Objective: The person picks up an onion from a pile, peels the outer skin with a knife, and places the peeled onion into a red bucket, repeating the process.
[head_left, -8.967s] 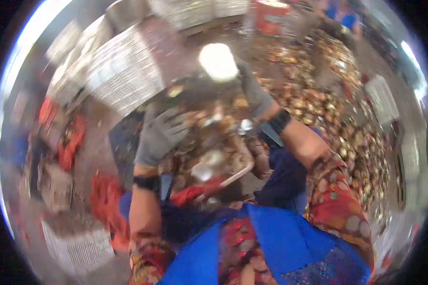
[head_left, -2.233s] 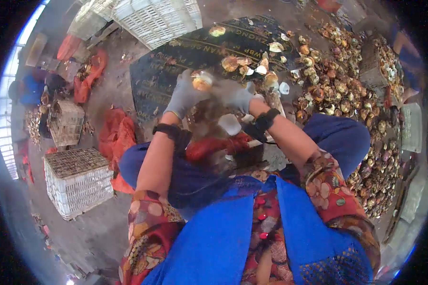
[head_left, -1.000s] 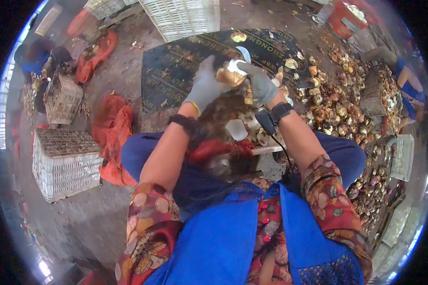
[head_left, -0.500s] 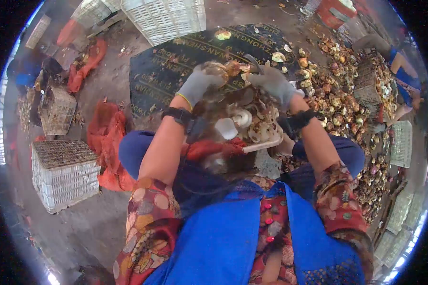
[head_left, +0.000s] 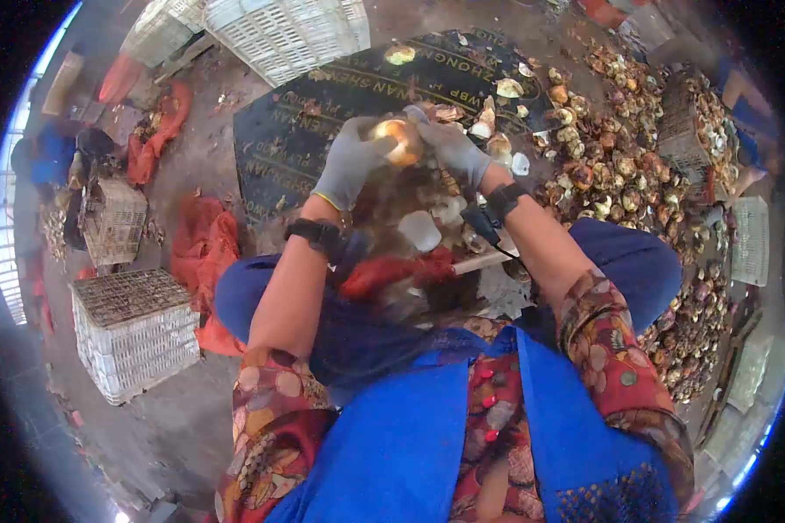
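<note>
In the head view my left hand [head_left: 349,161], in a grey glove, is closed around a round, shiny, yellow-brown onion [head_left: 399,144]. My right hand [head_left: 456,150], gloved as well, is against the onion's right side with its fingers bent. Whether those fingers hold a small tool is too blurred to tell. Below the hands, between my knees, lie a smooth white piece [head_left: 420,231] and a red mesh bag [head_left: 384,277]. The pale edge of a tray [head_left: 484,261] shows beside them. Peelings [head_left: 484,118] lie just beyond my right hand.
A dark printed plywood board [head_left: 275,139] lies ahead. Many brown bulbs [head_left: 624,166] are heaped at right. White crates stand ahead [head_left: 288,35] and at left [head_left: 139,340], near red netting [head_left: 202,248]. Co-workers sit at the left [head_left: 54,157] and right [head_left: 750,122] edges.
My hands have come closer together, the right moving left. The round onion now shows plainly between them, where flaky peelings were before. The view has shifted slightly.
</note>
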{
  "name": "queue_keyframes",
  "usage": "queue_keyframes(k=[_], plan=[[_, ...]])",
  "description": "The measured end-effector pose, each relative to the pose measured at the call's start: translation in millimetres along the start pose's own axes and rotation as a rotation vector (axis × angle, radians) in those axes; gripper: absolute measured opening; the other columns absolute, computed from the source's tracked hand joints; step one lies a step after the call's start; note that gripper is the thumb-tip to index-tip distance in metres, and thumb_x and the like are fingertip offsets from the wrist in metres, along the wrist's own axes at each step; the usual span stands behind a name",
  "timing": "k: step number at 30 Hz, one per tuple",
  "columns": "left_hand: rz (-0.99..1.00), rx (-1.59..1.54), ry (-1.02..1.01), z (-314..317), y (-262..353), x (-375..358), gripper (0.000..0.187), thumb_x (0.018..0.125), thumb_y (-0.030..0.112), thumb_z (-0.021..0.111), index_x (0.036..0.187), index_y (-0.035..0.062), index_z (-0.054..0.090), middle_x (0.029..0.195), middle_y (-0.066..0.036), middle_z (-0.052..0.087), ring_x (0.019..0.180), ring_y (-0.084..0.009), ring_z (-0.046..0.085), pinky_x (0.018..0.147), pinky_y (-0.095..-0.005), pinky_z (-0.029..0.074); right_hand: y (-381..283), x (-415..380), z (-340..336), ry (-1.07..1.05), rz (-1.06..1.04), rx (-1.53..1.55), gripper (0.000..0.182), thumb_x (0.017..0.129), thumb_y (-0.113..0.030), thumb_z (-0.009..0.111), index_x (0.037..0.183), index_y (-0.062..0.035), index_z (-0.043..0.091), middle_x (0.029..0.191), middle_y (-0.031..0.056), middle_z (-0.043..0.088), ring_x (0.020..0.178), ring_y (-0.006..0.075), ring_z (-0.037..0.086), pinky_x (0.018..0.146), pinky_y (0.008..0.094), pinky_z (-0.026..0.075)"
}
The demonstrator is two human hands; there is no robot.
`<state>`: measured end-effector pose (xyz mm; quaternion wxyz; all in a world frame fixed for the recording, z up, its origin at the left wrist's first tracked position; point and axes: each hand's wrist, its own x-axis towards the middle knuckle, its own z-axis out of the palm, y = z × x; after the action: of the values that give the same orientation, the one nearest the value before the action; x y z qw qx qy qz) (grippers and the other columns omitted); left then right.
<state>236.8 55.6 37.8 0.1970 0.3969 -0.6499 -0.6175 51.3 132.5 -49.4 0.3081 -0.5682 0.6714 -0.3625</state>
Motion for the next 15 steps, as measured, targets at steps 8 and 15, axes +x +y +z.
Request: queue_keyframes(k=[8, 15], plan=[[0.039, 0.188, -0.023, 16, -15, 7, 0.08, 0.071, 0.03, 0.082, 0.132, -0.0055, 0.044, 0.121, -0.022, 0.057, 0.108, -0.0309, 0.06, 0.094, -0.0368, 0.05, -47, -23, -35, 0.09, 0.35, 0.206, 0.036, 0.09, -0.041, 0.066, 0.092, -0.0051, 0.072, 0.071, 0.0009, 0.064, 0.062, 0.0121, 0.058, 0.058, 0.0296, 0.047], [0.18, 0.608, 0.069, 29, -15, 5, 0.094, 0.065, 0.031, 0.085, 0.139, -0.0022, 0.037, 0.134, -0.029, 0.044, 0.124, -0.0438, 0.047, 0.103, -0.0445, 0.044, -5, -13, -16, 0.119, -0.057, 0.613, 0.021, 0.092, -0.023, 0.064, 0.103, -0.0056, 0.067, 0.091, 0.0031, 0.067, 0.077, 0.0119, 0.059, 0.067, 0.0275, 0.047]])
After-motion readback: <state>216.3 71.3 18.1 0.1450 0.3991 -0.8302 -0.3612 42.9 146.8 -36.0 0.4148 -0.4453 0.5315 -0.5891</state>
